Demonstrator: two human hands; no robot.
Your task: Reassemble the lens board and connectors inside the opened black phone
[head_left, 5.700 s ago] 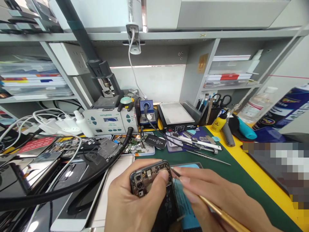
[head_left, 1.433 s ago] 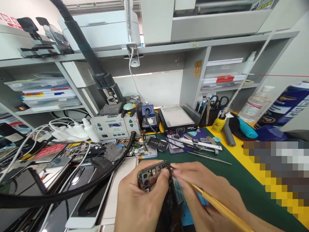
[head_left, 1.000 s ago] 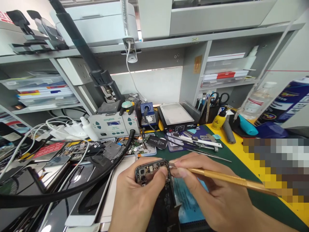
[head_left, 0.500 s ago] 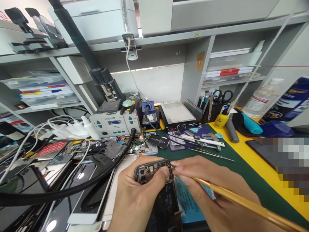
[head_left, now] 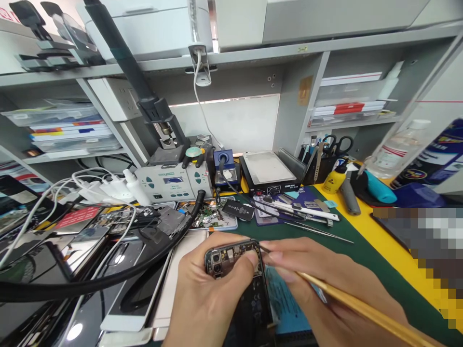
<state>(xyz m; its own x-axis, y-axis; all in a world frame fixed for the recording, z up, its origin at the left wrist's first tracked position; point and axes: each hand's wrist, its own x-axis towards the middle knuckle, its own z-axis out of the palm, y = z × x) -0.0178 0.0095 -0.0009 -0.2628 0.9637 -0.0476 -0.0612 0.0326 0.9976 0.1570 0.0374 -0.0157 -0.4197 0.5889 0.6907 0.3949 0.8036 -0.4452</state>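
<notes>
My left hand (head_left: pixel 206 294) is closed around an opened smartphone (head_left: pixel 253 306), its thumb pressed on the board near the top. The phone's camera lenses, small circuit parts and black battery are exposed. In my right hand (head_left: pixel 321 270) is a slim, pen-like tool with a gold handle (head_left: pixel 347 295), pinched between thumb and fingers. Its thin dark tip meets the phone's upper right edge; the exact contact is partly hidden by the fingers. Under the hands lies a blue printed pad (head_left: pixel 289 308).
A green mat (head_left: pixel 376 270) covers the yellow bench. Tweezers (head_left: pixel 321 232), a loose battery (head_left: pixel 238 210) and a tray of parts (head_left: pixel 213 225) lie behind the hands. Several phones (head_left: pixel 133 299) and a thick black hose (head_left: pixel 137 277) are at left. A hot plate (head_left: pixel 269 168) stands behind.
The right hand has changed the tool's angle: the handle swung up nearly level, then tilted down right again. Its tip stays by the phone's upper right edge. The left hand keeps its hold.
</notes>
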